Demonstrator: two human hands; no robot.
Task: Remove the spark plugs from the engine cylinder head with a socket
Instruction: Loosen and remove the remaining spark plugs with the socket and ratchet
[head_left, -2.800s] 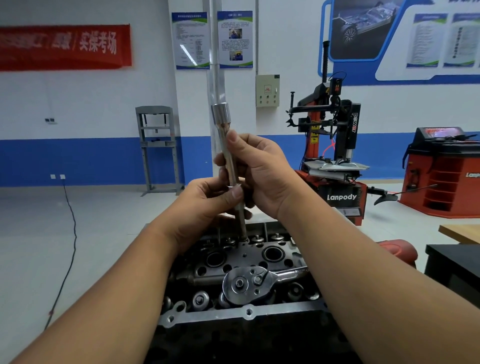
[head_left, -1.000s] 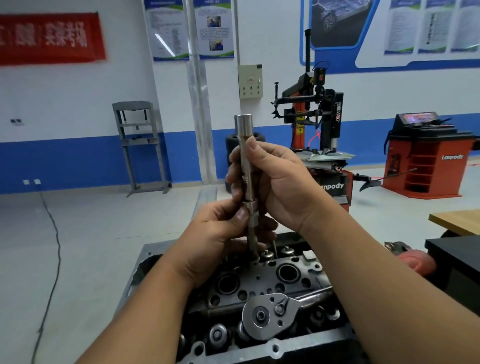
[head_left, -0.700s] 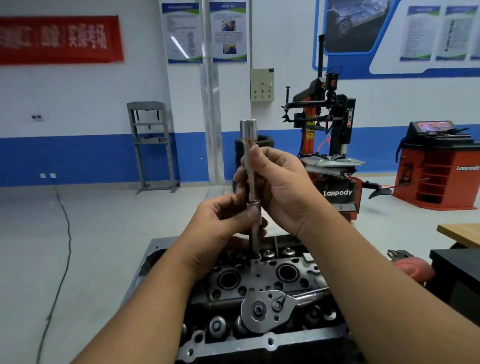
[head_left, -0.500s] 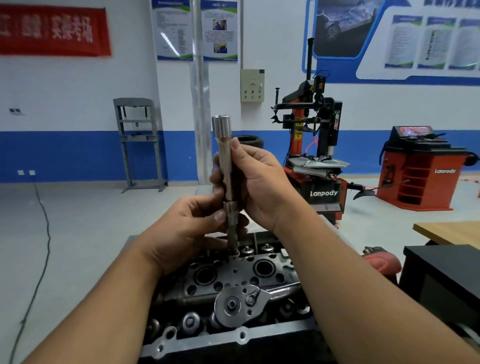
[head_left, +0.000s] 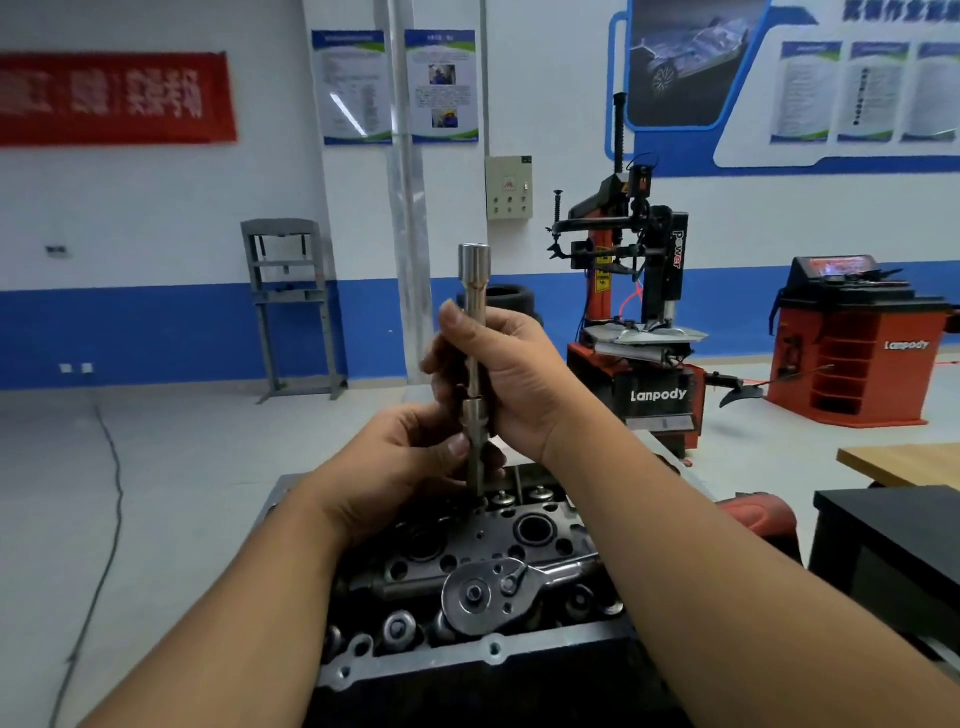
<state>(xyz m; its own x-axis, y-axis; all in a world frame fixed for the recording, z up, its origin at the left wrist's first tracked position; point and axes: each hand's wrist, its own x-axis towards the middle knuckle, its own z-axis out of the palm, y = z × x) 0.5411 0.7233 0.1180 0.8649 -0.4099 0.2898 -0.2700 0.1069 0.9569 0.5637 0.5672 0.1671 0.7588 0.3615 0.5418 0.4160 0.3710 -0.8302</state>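
A long chrome socket with extension bar (head_left: 474, 312) stands upright over the far side of the dark engine cylinder head (head_left: 467, 566). My right hand (head_left: 511, 379) grips the upper bar, thumb lying along it. My left hand (head_left: 410, 462) pinches the lower bar just under its joint. The bar's bottom end meets the head behind my left fingers; what it sits in is hidden. A ratchet wrench (head_left: 493, 592) lies flat on the head's near side, handle to the right. No spark plug is visible.
A black table edge (head_left: 883, 540) and a wooden bench top (head_left: 898, 462) are at the right, with a red object (head_left: 758, 514) beside the head. Behind stand a tyre changer (head_left: 639, 322), an orange wheel balancer (head_left: 857, 343) and a grey press frame (head_left: 291, 306). A cable (head_left: 104, 519) trails on the floor.
The view has shifted about while both hands kept their grip on the upright bar. The ratchet wrench lies unmoved on the head.
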